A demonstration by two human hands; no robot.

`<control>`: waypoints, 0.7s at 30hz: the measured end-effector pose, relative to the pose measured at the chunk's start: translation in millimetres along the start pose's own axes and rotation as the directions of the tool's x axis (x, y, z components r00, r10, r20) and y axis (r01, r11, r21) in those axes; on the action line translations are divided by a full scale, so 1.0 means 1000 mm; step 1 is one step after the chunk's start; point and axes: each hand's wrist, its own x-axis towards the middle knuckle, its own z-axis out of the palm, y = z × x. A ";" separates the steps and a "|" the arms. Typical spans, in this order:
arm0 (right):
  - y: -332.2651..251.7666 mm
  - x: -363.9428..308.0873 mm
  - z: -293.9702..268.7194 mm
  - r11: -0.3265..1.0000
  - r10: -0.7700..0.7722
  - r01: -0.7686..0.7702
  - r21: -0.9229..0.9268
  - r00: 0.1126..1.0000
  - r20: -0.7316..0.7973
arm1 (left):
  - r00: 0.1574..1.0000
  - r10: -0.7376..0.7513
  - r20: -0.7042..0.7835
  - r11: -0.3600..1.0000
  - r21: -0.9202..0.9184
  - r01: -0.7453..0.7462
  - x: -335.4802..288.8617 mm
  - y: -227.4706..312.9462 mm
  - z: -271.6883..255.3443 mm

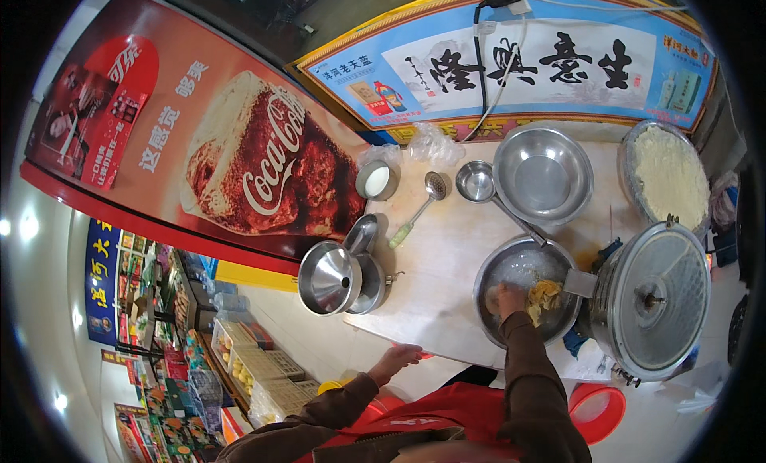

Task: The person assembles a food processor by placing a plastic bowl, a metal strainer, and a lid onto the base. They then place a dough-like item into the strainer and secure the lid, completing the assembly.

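My right hand (509,300) reaches down into a metal bowl (488,260) at the table's front right. Its fingers are partly hidden and blurred, so their grip does not show. Beside them in the bowl lies a crumpled yellow-brown thing (545,295), perhaps a cloth, with clear, shiny liquid around it. A ladle (476,181) rests at the back, its handle reaching the bowl's rim. My left hand (396,361) hangs in front of the table edge, fingers stretched out and holding nothing.
A large lidded metal pot (656,299) stands right of the bowl. Behind are a wide metal basin (542,176) and a tub of pale dough (669,176). Further left are a green-handled skimmer (417,210), a metal funnel (330,278) and a cup of white contents (377,181).
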 end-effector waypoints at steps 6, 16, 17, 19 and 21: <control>0.023 -0.005 -0.004 0.953 0.203 -0.198 -0.228 0.979 -0.002 | 1.000 -0.001 0.002 0.995 0.097 0.000 -0.006 0.000 0.005; -0.042 -0.041 -0.091 0.825 0.367 -0.298 0.480 0.929 -0.054 | 0.964 0.225 0.140 0.974 0.005 -0.227 0.042 0.029 0.061; -0.055 -0.045 -0.099 0.837 0.373 -0.260 0.483 0.915 -0.155 | 0.980 0.174 0.092 0.984 0.029 -0.177 0.049 0.037 0.071; -0.069 -0.053 -0.120 0.677 0.343 -0.128 0.725 0.926 -0.157 | 0.970 0.242 0.011 0.945 -0.231 -0.233 0.058 0.048 0.090; -0.082 -0.063 -0.143 0.471 0.334 -0.100 0.876 0.940 -0.073 | 0.993 0.122 -0.001 0.945 -0.307 -0.116 0.074 0.069 0.104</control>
